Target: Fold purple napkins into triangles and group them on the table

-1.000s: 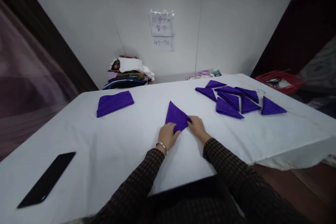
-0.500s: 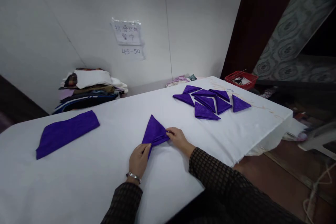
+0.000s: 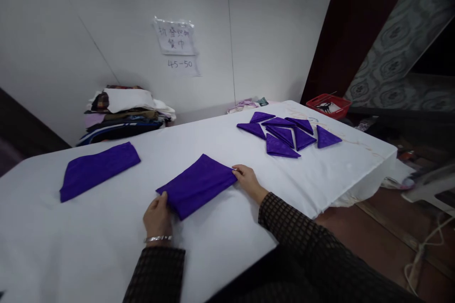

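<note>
A purple cloth napkin (image 3: 201, 184) lies in front of me on the white tablecloth, partly unfolded into a wide four-sided shape. My left hand (image 3: 158, 215), with a silver bracelet at the wrist, pinches its left end near the front. At the opposite end, my right hand (image 3: 248, 180) grips the right corner between thumb and fingers. To the left lies a second purple napkin (image 3: 99, 170), spread as a flat band. Several purple napkins folded into triangles (image 3: 282, 149) rest in a loose group at the right, beyond my right hand.
A pile of folded clothes (image 3: 124, 111) stands behind the table's left part, against the wall. A red basket (image 3: 332, 106) sits past the far right corner. The white-covered table (image 3: 341, 175) ends at a right edge, with a white chair (image 3: 432, 187) beyond it.
The napkin between my hands has gone from a narrow triangular fold to a wider, flatter shape. My left hand has moved left with its edge; the right still holds its corner.
</note>
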### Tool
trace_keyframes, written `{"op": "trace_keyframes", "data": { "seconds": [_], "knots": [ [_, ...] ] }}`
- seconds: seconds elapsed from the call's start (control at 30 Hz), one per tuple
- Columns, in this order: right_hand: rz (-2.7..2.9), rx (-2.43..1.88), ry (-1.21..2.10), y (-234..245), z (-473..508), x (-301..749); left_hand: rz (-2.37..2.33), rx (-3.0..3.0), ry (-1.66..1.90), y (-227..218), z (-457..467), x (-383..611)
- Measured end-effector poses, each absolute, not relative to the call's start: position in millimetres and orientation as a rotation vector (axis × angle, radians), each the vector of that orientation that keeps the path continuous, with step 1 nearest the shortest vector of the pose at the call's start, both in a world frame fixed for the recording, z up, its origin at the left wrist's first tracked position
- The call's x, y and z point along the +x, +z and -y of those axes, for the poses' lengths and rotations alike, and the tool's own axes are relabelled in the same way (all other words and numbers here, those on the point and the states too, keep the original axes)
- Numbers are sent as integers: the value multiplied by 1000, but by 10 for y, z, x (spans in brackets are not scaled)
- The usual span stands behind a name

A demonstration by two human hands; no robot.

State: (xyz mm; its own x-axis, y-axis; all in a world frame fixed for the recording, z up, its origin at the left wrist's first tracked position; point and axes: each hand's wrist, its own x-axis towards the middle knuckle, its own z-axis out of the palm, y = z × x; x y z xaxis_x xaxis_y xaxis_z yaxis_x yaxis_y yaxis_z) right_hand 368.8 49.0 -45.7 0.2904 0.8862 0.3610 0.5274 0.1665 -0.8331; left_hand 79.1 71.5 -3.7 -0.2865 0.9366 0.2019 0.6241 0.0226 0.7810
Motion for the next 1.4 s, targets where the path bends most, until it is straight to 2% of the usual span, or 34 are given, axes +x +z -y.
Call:
{"op": "trace_keyframes", "data": {
  "seconds": [0.1,0.37,0.53,0.6,0.73,0.8,1.03,1.23,1.4],
  "knots": [
    [1415,-1541,419,-411,-443,3686,-1997,1438,1102,3,-699,792],
    [1534,-1645,340,-275,-338,3658,-1935,1574,1067,43,-654,878],
    [1667,-1504,192,-168,-287,3491,-1804,1594,1073,30,-587,1004],
    [1670,-1365,282,-150,-254,3333,-1709,1564,1095,25,-546,1080],
    [1564,-1143,805,-175,-186,2979,-1430,1548,1059,5,-434,1262],
    [1477,-1120,958,-192,-165,2876,-1304,1527,1008,-8,-376,1344],
    [1342,-1090,1173,-203,-153,2880,-1149,1432,991,-40,-342,1433],
    [1300,-1128,1212,-223,-134,2850,-1167,1377,972,-48,-341,1431],
    [1018,-1137,1140,-218,-248,3061,-1331,1267,1197,-127,-504,1243]
  ]
}}
